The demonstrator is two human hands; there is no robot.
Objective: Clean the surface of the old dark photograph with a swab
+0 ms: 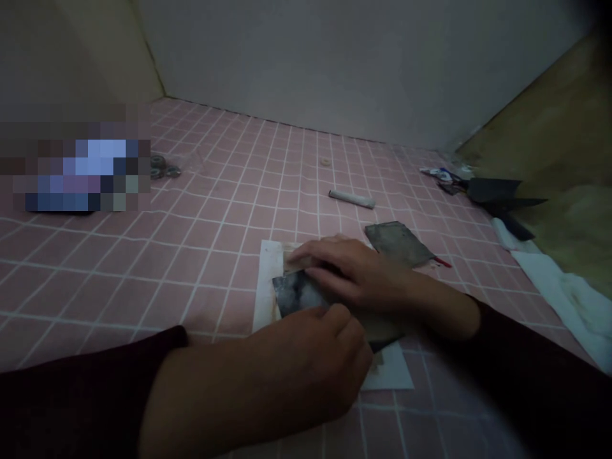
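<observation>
**A:** What lies at the far left of the pink grid-patterned mat (95, 274)?

**B:** A pair of small dark rings (162, 167) is laid there, beside a pixelated patch that cannot be made out.

**A:** And the left hand (306, 360)?

**B:** It is curled, with the fingers (342, 322) bent down over the near edge of a mottled dark sheet (299, 294). A pinch is suggested, but whether that edge is gripped cannot be told, since the fingertips are hidden.

**A:** Where is that sheet relative to the right hand (354, 274)?

**B:** It lies directly beneath the right hand, which is not clenched; its extended fingers are pressed on the sheet, apparently so that slipping is prevented. The sheet is placed over a white paper sheet (387, 376), which is exposed on either side.

**A:** What is found further right?

**B:** A white stick (351, 199) is placed farther back, and a grey square piece (399, 245) with a red strip (442, 262) is set just beyond the right hand. Dark pointed shapes (497, 197) are laid near a crumpled white cloth (564, 299).
</observation>
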